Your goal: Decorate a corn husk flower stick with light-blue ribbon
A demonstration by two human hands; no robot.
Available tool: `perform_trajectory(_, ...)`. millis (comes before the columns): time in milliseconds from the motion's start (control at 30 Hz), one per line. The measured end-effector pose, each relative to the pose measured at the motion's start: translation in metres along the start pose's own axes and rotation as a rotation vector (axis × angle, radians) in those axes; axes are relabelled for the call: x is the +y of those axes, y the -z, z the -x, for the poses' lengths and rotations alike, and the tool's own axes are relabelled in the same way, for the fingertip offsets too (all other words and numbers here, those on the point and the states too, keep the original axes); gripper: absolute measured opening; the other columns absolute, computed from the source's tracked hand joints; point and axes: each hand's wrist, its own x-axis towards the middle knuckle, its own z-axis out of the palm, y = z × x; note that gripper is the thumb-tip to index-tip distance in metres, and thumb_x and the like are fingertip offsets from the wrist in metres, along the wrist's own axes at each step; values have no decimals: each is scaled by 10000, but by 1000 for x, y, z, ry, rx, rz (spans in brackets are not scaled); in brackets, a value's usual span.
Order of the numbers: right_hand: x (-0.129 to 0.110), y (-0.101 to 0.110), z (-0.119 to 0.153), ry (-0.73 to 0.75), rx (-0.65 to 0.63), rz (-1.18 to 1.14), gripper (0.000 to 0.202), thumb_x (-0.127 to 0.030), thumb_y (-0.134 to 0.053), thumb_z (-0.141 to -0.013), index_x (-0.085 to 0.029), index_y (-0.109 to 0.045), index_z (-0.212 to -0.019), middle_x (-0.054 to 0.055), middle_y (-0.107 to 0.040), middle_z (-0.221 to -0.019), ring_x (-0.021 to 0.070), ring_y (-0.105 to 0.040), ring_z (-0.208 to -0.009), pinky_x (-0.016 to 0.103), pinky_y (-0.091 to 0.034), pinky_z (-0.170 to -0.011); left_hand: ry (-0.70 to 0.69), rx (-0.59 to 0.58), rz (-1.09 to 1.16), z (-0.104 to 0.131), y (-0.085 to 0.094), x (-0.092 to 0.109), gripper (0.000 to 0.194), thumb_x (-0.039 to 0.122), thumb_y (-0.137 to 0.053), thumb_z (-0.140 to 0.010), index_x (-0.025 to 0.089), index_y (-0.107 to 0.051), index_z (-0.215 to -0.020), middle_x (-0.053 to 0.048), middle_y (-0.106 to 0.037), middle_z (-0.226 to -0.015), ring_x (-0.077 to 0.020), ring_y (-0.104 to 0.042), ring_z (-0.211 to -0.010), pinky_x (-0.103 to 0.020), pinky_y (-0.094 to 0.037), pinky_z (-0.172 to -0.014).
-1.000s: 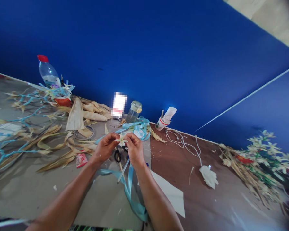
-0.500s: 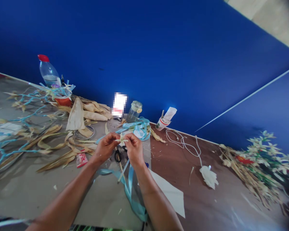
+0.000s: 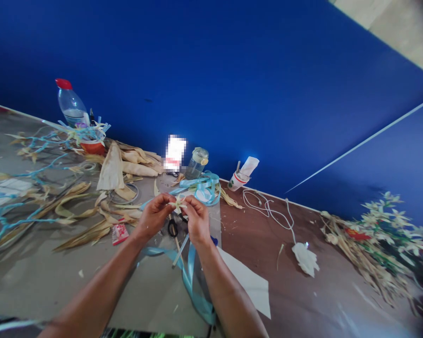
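A small pale flower (image 3: 178, 204), with pointed petals like strips of husk, is held up between both hands over the table. My left hand (image 3: 154, 217) pinches it from the left with thumb and forefinger. From the right, my right hand (image 3: 196, 219) pinches the other side, its fingers closed. Just beneath the hands lie black-handled scissors (image 3: 172, 228), partly covered. A light blue ribbon (image 3: 190, 277) trails down the table between my forearms, and more of it lies in loops beyond my hands.
Dried corn husks (image 3: 81, 234) and blue-wrapped stems (image 3: 38, 220) spread across the left. Behind stand a red-capped bottle (image 3: 72, 105), a glass jar (image 3: 197, 163) and a cup (image 3: 237, 180). A white cable (image 3: 268, 206), paper (image 3: 250, 281) and white flowers (image 3: 391, 216) lie rightward.
The flower has turned slightly between my fingertips, and my right fingers have shifted a little. Both hands stay in the same place.
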Motion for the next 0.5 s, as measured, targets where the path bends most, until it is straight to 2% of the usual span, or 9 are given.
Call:
perform_trajectory(200,6,2,0,27,10,-87,209,-305,-520,-769,-172,-656,-685,6,-517,-642,117,-415,-575,251,-361,-558,-7,15,12,-1,0,0,196,327,-725,-656,177,-602,-679,14,-573,-668,-128,-520,-667,-252,-423,-664)
perform_trajectory(367,7,2,-1,-19,38,-132,353,-434,-481,-807,-165,-689,-713,28,-576,-649,120,-437,-541,259,-367,-531,5,29,-3,-1,1,0,219,333,-731,-638,176,-581,-656,10,-574,-674,-133,-519,-680,-260,-423,-681)
perform_trajectory(500,8,2,-7,-127,180,-213,459,-517,-433,-826,-155,-685,-703,34,-581,-617,111,-427,-504,251,-349,-499,-2,37,-12,-1,0,-1,189,305,-727,-639,180,-588,-662,12,-572,-669,-131,-512,-671,-252,-418,-660)
